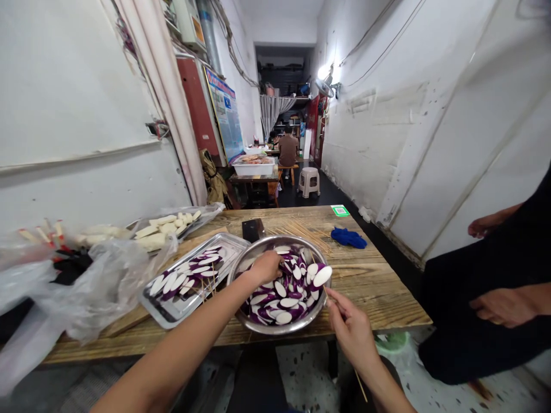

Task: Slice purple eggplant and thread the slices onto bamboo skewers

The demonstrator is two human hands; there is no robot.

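Two hands work: left hand (267, 267) closes on soft, light eggplant slices (286, 292) in a bowl (275, 328); right hand (350, 327) pinches a thin skewer (360, 385).

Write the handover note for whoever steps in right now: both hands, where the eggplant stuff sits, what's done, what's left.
Left hand: reaching into the metal bowl, fingers on the eggplant slices.
Right hand: gripping a bamboo skewer with one slice on its tip, over the bowl's right rim.
Metal tray, left of the bowl: skewered slices laid in rows, so part of the batch is done.
Left to do: the bowl holds many loose slices.
Loose skewers lie on the wooden table behind the bowl, near a blue cloth. Another person sits at the right.
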